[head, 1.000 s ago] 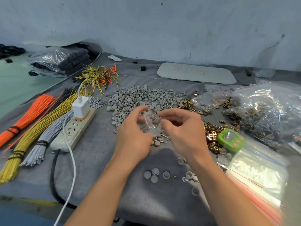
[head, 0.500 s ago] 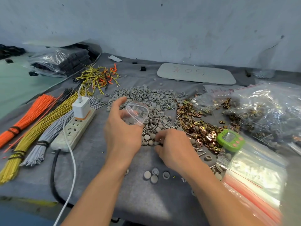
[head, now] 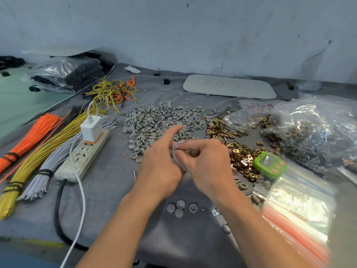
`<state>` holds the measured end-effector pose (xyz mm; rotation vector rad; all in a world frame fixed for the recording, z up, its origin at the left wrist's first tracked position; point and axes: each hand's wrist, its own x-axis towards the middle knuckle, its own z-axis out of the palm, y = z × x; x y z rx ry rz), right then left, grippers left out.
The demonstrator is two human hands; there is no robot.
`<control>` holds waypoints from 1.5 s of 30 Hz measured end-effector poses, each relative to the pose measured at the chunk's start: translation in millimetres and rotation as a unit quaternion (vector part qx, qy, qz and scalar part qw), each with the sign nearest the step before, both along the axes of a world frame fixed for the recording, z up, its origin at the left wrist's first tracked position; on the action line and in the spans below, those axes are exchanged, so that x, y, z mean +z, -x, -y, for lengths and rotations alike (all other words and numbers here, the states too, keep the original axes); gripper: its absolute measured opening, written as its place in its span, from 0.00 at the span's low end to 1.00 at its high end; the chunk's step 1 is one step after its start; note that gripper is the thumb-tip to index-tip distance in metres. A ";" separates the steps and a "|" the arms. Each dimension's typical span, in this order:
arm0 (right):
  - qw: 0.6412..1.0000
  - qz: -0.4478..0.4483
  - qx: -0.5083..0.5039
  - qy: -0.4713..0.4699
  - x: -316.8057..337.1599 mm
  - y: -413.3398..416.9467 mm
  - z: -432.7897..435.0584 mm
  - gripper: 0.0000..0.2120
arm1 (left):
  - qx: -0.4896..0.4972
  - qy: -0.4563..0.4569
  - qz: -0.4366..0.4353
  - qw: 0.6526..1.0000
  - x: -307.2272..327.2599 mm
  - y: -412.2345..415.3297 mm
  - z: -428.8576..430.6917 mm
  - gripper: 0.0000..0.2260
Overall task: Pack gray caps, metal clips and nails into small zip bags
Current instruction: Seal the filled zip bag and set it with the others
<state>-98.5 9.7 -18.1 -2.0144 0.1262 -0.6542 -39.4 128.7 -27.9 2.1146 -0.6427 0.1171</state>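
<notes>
A small clear zip bag (head: 176,151) sits between my two hands above the grey cloth. My left hand (head: 161,163) holds it with the index finger stretched forward. My right hand (head: 205,161) has its fingers curled at the bag's mouth; what they hold is hidden. Behind my hands lies a wide heap of gray caps (head: 160,120). A pile of brass-coloured metal clips (head: 238,151) lies to the right. A few thin nails (head: 237,178) lie near the clips. Several loose caps (head: 180,206) rest close to me.
A white power strip (head: 85,155) with a charger and cable lies at the left, beside orange, yellow and grey wire bundles (head: 32,151). A green timer (head: 269,165), a stack of empty zip bags (head: 297,207) and a large bag of packed parts (head: 316,132) fill the right side.
My right hand has risen from the caps on the cloth and come to the bag's mouth. My left hand with the bag has moved right and down to meet it.
</notes>
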 end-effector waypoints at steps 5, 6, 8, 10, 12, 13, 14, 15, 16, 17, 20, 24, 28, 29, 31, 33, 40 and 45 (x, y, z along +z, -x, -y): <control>1.000 -0.008 0.006 0.005 1.2 -1.2 1.0 0.05 | 0.000 0.071 -0.038 0.997 0.5 -1.8 -2.5 0.39; 1.000 0.001 -0.011 -0.008 2.1 -0.1 3.1 0.05 | 0.009 0.077 -0.037 0.996 -0.2 -3.3 -2.9 0.40; 0.997 0.012 -0.069 -0.024 2.9 2.1 11.2 0.08 | 0.036 0.096 -0.034 0.994 -0.3 -6.6 -2.5 0.39; 0.992 -0.011 -0.128 -0.007 4.2 3.8 17.3 0.11 | 0.069 0.134 -0.038 0.988 0.2 -10.6 -3.2 0.39; 0.985 -0.072 -0.148 0.056 4.5 5.1 18.7 0.10 | 0.101 0.174 -0.041 0.979 0.3 -14.3 -4.4 0.39; 0.978 -0.113 -0.148 0.094 3.6 5.9 18.8 0.09 | 0.111 0.192 -0.042 0.974 0.3 -15.0 -5.1 0.39; 0.966 -0.161 -0.146 0.138 1.7 6.5 18.6 0.08 | 0.119 0.204 -0.038 0.971 0.5 -14.8 -5.9 0.39; 0.949 -0.212 -0.142 0.187 -0.8 6.5 17.9 0.08 | 0.126 0.207 -0.029 0.970 0.8 -14.1 -6.7 0.39; 0.929 -0.258 -0.135 0.228 -3.4 6.5 16.7 0.08 | 0.132 0.204 -0.021 0.970 1.4 -13.2 -7.1 0.39; 0.915 -0.288 -0.126 0.253 -5.4 6.3 15.5 0.07 | 0.135 0.199 -0.016 0.970 1.8 -12.5 -7.4 0.39; 0.910 -0.308 -0.105 0.256 -7.0 6.3 13.8 0.09 | 0.140 0.171 -0.009 0.975 1.4 -11.7 -8.1 0.39; 0.904 -0.312 -0.127 0.264 -2.4 6.5 11.0 0.16 | 0.137 0.100 0.003 0.986 -0.4 -11.2 -10.8 0.40; 0.944 -0.179 -0.207 0.185 2.0 9.5 17.4 0.12 | 0.091 0.038 -0.004 0.995 2.0 -6.0 -8.1 0.42; 0.961 -0.117 -0.207 0.141 6.2 10.8 19.8 0.11 | 0.072 0.023 -0.011 0.997 2.2 -3.8 -5.9 0.41; 0.981 -0.018 -0.171 0.089 15.3 14.7 21.1 0.10 | 0.038 -0.002 -0.023 0.999 0.7 0.9 -0.6 0.41; 0.990 0.007 -0.113 0.090 19.3 18.1 17.2 0.11 | 0.017 -0.010 -0.030 0.999 0.4 3.8 3.7 0.39; 0.995 -0.053 0.001 0.083 10.9 12.1 7.7 0.08 | -0.057 0.014 -0.037 0.998 6.0 7.3 5.5 0.23; 0.996 0.020 -0.079 -0.044 12.8 9.9 18.6 0.12 | 0.010 0.098 -0.056 0.994 5.9 2.5 3.0 0.18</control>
